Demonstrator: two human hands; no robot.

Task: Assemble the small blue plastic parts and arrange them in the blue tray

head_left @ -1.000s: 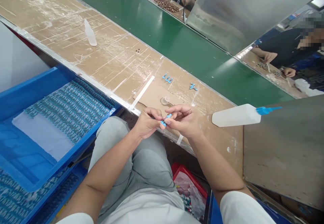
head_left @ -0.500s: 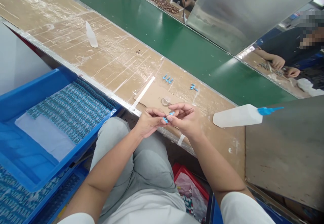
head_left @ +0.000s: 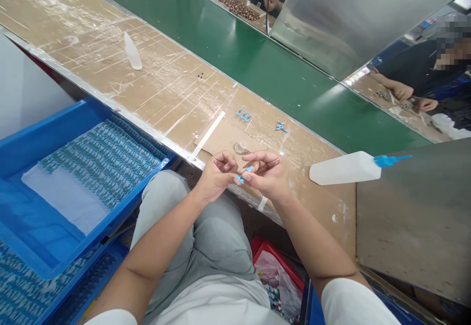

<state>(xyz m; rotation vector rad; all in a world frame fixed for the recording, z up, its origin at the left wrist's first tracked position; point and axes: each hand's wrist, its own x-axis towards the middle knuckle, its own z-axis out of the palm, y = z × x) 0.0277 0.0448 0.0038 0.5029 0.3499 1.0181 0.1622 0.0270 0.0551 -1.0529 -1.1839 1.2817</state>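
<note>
My left hand (head_left: pixel 216 175) and my right hand (head_left: pixel 267 173) meet at the near edge of the cardboard-covered bench (head_left: pixel 154 85). Both pinch a small blue plastic part (head_left: pixel 243 174) between their fingertips. Just beyond the hands a small clear cup (head_left: pixel 240 146) sits on the bench. Farther back lie three blue parts in a row (head_left: pixel 243 114) and a small cluster of blue parts (head_left: pixel 281 127). A white squeeze bottle with a blue nozzle (head_left: pixel 349 166) lies on its side to the right of my right hand.
A blue tray (head_left: pixel 69 183) with rows of blue parts stands at my left, another below it. A green conveyor belt (head_left: pixel 257 65) runs behind the bench. A second clear bottle (head_left: pixel 132 53) lies far left. Other people's hands (head_left: pixel 399 89) work across the belt. A red bin (head_left: pixel 274 271) sits below.
My fingers have shifted slightly on the blue part, the left fingers curling more; the hands stay in the same spot.
</note>
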